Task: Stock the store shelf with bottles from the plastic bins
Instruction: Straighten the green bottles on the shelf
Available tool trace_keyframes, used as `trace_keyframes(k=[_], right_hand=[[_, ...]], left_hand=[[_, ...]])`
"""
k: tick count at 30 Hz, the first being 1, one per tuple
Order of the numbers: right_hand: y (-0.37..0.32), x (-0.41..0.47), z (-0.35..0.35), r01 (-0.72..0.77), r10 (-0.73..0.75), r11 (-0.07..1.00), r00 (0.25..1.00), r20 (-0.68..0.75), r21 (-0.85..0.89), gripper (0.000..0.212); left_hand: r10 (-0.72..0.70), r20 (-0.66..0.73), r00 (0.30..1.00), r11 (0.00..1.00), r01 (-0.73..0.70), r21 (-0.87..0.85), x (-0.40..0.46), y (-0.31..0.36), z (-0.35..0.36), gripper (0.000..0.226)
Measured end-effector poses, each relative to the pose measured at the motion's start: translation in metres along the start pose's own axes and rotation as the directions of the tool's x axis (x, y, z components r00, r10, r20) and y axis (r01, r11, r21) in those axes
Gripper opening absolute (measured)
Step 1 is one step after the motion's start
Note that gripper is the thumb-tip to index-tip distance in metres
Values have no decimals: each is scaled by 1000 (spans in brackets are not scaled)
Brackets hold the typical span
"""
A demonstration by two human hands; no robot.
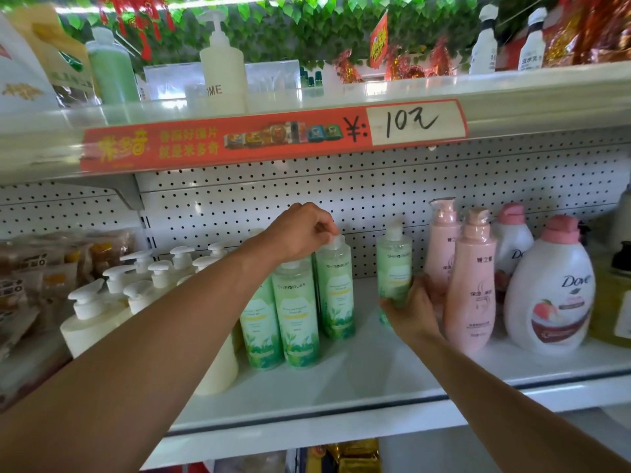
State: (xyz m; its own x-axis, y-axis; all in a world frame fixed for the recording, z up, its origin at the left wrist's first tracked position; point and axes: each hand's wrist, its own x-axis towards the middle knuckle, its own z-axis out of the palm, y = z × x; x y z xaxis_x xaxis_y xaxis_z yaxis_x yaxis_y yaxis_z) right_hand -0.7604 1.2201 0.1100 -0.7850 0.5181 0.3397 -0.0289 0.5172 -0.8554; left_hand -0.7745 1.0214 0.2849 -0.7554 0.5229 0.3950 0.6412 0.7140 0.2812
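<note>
Your left hand point(300, 230) pinched a green bottle's cap point(336, 241); your right hand point(411, 303) gripped another bottle point(394, 264) low, liable to topple against the pink bottles point(469, 278).

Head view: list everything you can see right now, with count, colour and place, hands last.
Green bottles: four in view, pale green with white caps; three grouped mid-shelf, one apart to their right.
Pump bottles: several, cream-white, left of the green group.
Pink bottles: two, pink, right of the lone green bottle.
Dove bottles: two, white with pink caps, far right; one stands behind.
Snack packs: several, brownish, far left.
Price strip: one, red, marked 10, on the upper shelf's edge.
Upper shelf: holds a green bottle, a white pump bottle, white spray bottles and red decorations.
Left hand: pinches the cap of the rearmost grouped green bottle.
Right hand: grips the lone green bottle low down.
</note>
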Motion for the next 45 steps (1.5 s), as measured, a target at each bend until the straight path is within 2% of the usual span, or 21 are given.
trace_keyframes(k=[7, 13, 16, 23, 30, 32, 35, 37, 39, 41, 45], right_hand=[[-11, -33, -8, 80, -85, 996, 986, 142, 38, 46], [-22, -68, -17, 142, -145, 989, 967, 210, 31, 51], [-30, -80, -17, 135, -145, 989, 953, 267, 54, 54], [-47, -93, -2, 112, -140, 988, 945, 296, 110, 57], [-51, -91, 7, 153, -156, 988, 954, 257, 33, 56], [-50, -89, 7, 154, -157, 988, 950, 270, 34, 58], [-46, -89, 5, 93, -188, 955, 925, 331, 282, 65], [-49, -89, 3, 54, -224, 894, 913, 340, 445, 58], [-53, -80, 5, -16, -185, 860, 922, 340, 510, 65], [-59, -64, 9, -153, -53, 861, 921, 385, 486, 84], [-74, -32, 15, -416, 37, 726, 819, 572, 548, 89]], left_hand=[[-24, 73, 997, 1000, 23, 13, -8, 2, -3, 25], [-55, 205, 977, 998, 57, -4, -23, -5, -9, 51], [-41, 153, 987, 999, 45, -21, -41, -13, -8, 57], [-43, 97, 994, 981, 24, 193, -76, -31, -9, 69], [-27, 28, 999, 985, 21, 174, -79, -34, -4, 72], [-7, -34, 999, 982, 13, 186, -82, -36, 1, 79], [-22, -293, 956, 1000, 22, -1, -101, -37, 19, 98], [-78, -420, 904, 994, 37, -105, -116, -37, 36, 110], [-149, -467, 872, 986, 95, -138, -127, -37, 53, 118], [-205, -471, 858, 976, 145, -162, -131, -38, 64, 120], [-241, -457, 856, 969, 189, -158, -126, -41, 65, 119]])
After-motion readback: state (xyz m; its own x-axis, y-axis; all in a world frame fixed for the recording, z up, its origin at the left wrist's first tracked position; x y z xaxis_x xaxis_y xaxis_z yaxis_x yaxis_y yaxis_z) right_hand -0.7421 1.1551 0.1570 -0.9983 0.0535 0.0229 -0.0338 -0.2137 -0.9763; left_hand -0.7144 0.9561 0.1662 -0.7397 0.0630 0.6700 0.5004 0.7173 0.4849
